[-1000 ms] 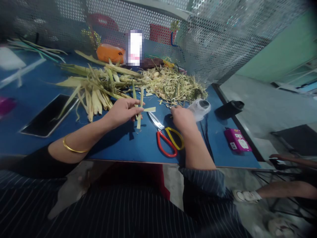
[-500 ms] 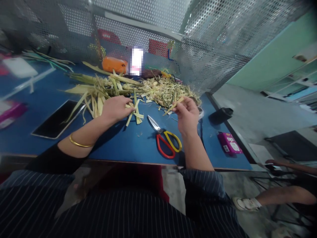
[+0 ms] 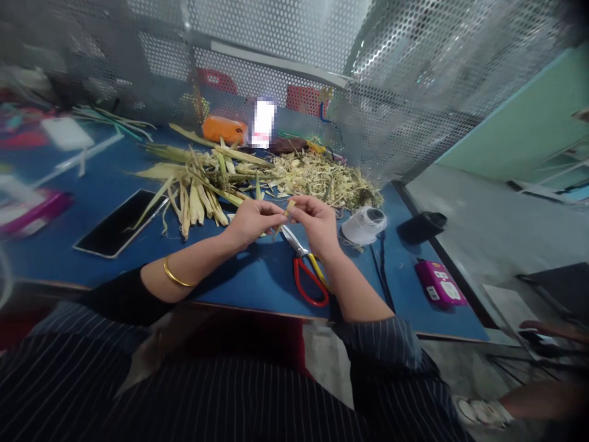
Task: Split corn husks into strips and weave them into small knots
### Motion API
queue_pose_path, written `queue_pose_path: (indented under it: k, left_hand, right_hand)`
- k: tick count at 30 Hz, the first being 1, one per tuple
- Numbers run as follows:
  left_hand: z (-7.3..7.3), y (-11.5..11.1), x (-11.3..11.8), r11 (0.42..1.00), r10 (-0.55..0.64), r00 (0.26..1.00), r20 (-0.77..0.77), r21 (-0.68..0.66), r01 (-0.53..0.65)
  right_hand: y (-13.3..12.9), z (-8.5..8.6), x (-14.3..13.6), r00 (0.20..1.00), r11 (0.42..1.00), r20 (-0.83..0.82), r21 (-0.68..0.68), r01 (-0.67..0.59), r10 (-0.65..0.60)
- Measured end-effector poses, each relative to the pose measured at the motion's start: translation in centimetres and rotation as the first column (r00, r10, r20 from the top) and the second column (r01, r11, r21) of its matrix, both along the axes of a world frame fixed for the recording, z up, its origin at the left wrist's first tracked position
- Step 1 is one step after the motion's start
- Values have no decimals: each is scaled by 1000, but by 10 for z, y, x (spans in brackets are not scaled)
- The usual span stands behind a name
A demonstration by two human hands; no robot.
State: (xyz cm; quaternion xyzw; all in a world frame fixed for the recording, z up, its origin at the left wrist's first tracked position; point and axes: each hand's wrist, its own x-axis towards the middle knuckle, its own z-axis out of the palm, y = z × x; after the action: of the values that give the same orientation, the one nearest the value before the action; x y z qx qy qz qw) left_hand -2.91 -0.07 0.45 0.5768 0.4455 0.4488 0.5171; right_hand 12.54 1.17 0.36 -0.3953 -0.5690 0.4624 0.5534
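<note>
My left hand (image 3: 257,222) and my right hand (image 3: 317,226) meet over the front middle of the table. Between their fingertips is a narrow, pale yellow corn husk strip (image 3: 290,207), pinched from both sides. Both hands are closed, and part of the strip is hidden by the fingers. Just below them lie scissors (image 3: 301,250) with one red and one yellow handle, the yellow one partly covered by my right wrist. Behind my left hand rests a bunch of long corn husks (image 3: 196,199). A heap of shredded husk (image 3: 317,175) lies beyond my right hand.
A white thread spool (image 3: 361,227), a black spool (image 3: 422,227) and a purple packet (image 3: 440,283) stand on the right. To the left is a dark tablet (image 3: 119,224). An orange packet (image 3: 224,130) sits by the perforated metal screen (image 3: 285,58). Another person's leg (image 3: 543,399) shows lower right.
My hands have come together, the right moving left with its husk strip and the left moving right to meet it. The white spool, mostly hidden before, now shows. The view has shifted slightly.
</note>
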Motion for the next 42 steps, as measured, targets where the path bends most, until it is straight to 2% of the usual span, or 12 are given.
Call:
queue_pose_path:
  k: [4,11,18,24,30,33,38,42]
  left_hand:
    - [-6,0,0,999,36,999,-25,-17,-37]
    - [-6,-1,3,998,59,996,-69,-27,-61]
    - [-7,-2,2,986,-23,999,49,-163,31]
    - [-9,0,0,990,-80,996,-28,-121,76]
    - [-12,-1,1,983,-143,989,-20,-116,140]
    - [-13,-1,2,991,-105,993,-55,-86,100]
    - [-12,-3,2,996,-22,996,-81,-91,15]
    - [-11,-3,1,999,0,993,-122,-38,-5]
  right_hand:
    - [-2,-11,1,1000,999,2,-48,3,-3]
    - [-6,-9,6,994,996,79,-50,-72,76]
    - [-6,-13,6,992,983,7,-135,-122,124]
    - [-7,-13,7,989,975,8,-171,-142,146]
    - [-6,-14,9,973,943,-51,-243,-229,223]
    - [-4,-17,10,978,952,-7,-229,-204,208]
    - [-4,-18,9,989,977,104,-195,-86,108]
    - [-5,-17,7,990,983,119,-179,-51,74]
